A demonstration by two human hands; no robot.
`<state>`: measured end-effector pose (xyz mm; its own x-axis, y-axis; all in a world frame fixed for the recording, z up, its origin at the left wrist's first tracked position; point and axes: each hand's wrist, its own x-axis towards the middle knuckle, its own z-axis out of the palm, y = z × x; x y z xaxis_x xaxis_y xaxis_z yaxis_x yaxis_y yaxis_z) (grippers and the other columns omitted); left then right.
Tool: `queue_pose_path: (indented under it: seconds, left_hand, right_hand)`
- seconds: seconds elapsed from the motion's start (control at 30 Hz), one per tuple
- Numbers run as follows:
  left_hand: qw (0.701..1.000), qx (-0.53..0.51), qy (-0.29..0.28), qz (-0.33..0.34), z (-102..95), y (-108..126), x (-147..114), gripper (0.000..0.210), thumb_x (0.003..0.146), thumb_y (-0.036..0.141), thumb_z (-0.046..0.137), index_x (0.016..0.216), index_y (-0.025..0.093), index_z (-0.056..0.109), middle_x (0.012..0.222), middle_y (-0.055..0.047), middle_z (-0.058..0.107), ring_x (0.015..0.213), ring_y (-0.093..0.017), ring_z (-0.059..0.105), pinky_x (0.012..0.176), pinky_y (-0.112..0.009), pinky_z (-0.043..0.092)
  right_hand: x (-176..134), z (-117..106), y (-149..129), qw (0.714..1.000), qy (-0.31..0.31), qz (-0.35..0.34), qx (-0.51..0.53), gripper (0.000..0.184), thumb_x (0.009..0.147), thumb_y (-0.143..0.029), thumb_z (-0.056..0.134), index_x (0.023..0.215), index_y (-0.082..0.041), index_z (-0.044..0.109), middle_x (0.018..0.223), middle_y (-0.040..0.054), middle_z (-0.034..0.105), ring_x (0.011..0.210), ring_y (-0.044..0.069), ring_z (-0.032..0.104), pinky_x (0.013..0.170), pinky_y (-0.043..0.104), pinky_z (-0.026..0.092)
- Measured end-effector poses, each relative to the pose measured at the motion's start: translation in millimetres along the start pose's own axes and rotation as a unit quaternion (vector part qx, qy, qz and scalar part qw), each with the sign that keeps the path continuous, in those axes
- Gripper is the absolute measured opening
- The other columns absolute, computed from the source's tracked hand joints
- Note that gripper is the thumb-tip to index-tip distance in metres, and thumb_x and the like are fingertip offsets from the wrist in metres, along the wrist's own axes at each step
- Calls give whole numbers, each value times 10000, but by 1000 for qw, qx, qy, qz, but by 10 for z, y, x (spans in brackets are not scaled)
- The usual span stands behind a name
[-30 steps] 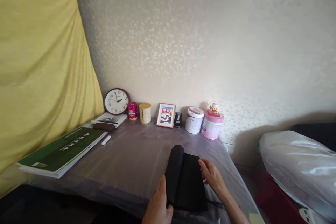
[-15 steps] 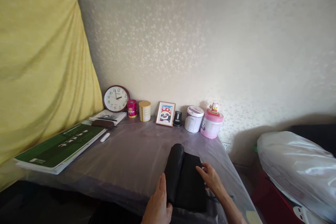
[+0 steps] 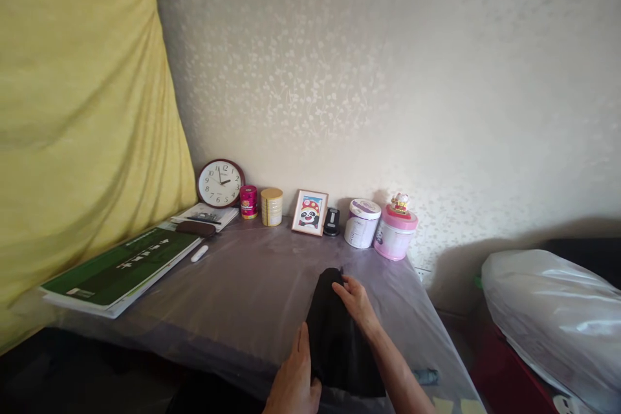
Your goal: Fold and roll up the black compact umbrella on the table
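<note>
A black piece of sheet material [image 3: 339,343], part of it rolled up, lies on the near part of the table; whether it is cloth or a bag I cannot tell. My left hand [image 3: 294,372] holds the roll along its left side, thumb at the lower end. With its fingers pinched on the upper edge of the flap, my right hand [image 3: 356,301] has the flap drawn over the roll. The near right corner of the black sheet shows left of my right forearm. What is inside the roll is hidden.
A small teal rolled object [image 3: 425,376] lies right of my forearm. At left are a green book [image 3: 116,268] and a white pen-like item [image 3: 199,253]. Along the wall stand a clock [image 3: 221,183], a framed panda picture [image 3: 309,212] and several tins. A plastic-wrapped bundle [image 3: 553,310] sits at right.
My right hand has moved up and left, carrying the flap's edge over onto the roll. My left hand stays in place on the roll. The view has shifted slightly.
</note>
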<state>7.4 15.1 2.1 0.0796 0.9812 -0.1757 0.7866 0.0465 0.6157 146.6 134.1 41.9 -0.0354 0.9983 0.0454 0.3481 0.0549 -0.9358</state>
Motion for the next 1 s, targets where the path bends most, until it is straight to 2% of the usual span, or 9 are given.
queue_pose_path:
  seconds: [0.13, 0.3, 0.47, 0.53, 0.63, 0.7, 0.8, 0.87, 1.0]
  left_hand:
    - [1000, 11, -11, -5, -22, 21, -4, 885, 642, 87, 480, 1396, 20, 21, 1497, -150, 112, 1310, -189, 319, 1005, -185, 306]
    - [999, 26, 13, -17, -40, 28, -10, 859, 628, 85, 478, 1407, 110, 116, 1484, -125, 196, 1191, -193, 477, 951, -211, 373]
    - [997, 73, -16, -4, -45, -98, -66, 744, 692, 151, 463, 1386, 110, 198, 1428, -153, 320, 1001, -212, 608, 787, -258, 482]
    - [995, 102, 7, -1, -72, -114, -103, 651, 731, 195, 449, 1351, 87, 285, 1376, -171, 395, 1071, -241, 568, 834, -301, 475]
    - [989, 126, 69, 24, -143, -36, -115, 540, 744, 238, 451, 1271, 117, 429, 1347, -165, 435, 1201, -290, 452, 963, -396, 401]
    - [991, 110, 60, 50, -169, 39, -71, 572, 687, 235, 512, 1250, 145, 466, 1368, -146, 418, 1235, -310, 410, 1024, -432, 344]
    - [993, 74, 45, 84, -94, 60, 48, 745, 610, 177, 560, 1330, 157, 373, 1461, -101, 271, 1326, -315, 264, 1105, -441, 227]
    - [994, 54, 36, 90, 27, -2, 131, 804, 602, 129, 542, 1367, 135, 298, 1487, -99, 186, 1351, -314, 196, 1107, -432, 232]
    - [995, 46, 50, 78, 267, -134, 229, 700, 704, 21, 359, 1383, 155, 255, 1487, -86, 170, 1363, -273, 151, 1116, -410, 220]
  right_hand:
    - [119, 261, 25, 999, -10, 29, -27, 369, 728, -312, 552, 1050, -133, 565, 697, 24, 656, 599, 168, 620, 432, 223, 441]
    - [165, 404, 122, 992, -67, 44, -102, 373, 778, -289, 504, 1111, -123, 485, 702, 23, 672, 548, 142, 620, 431, 213, 436]
    - [84, 388, 44, 982, -117, -21, -149, 180, 839, -301, 419, 871, -182, 552, 670, -5, 699, 522, 95, 603, 525, 194, 417]
    - [18, 377, -27, 977, -122, -49, -170, 183, 847, -275, 399, 791, -200, 556, 708, -18, 711, 523, 85, 597, 554, 194, 409]
    - [-76, 383, -106, 963, -108, -94, -227, 181, 848, -239, 404, 795, -217, 575, 733, -24, 716, 622, 108, 628, 608, 203, 398]
    - [-125, 398, -122, 954, -103, -120, -254, 194, 857, -227, 399, 809, -224, 587, 746, -23, 715, 703, 123, 640, 638, 209, 392]
    - [-186, 410, -111, 941, -102, -154, -283, 218, 871, -225, 394, 827, -231, 608, 766, -16, 705, 735, 132, 628, 664, 216, 397]
    - [-219, 395, -99, 927, -100, -191, -308, 221, 876, -247, 413, 837, -238, 631, 773, -4, 695, 763, 143, 608, 695, 228, 401]
    - [-199, 336, -43, 897, -110, -282, -321, 284, 897, -306, 422, 766, -243, 666, 812, 7, 696, 967, 179, 548, 875, 285, 356]
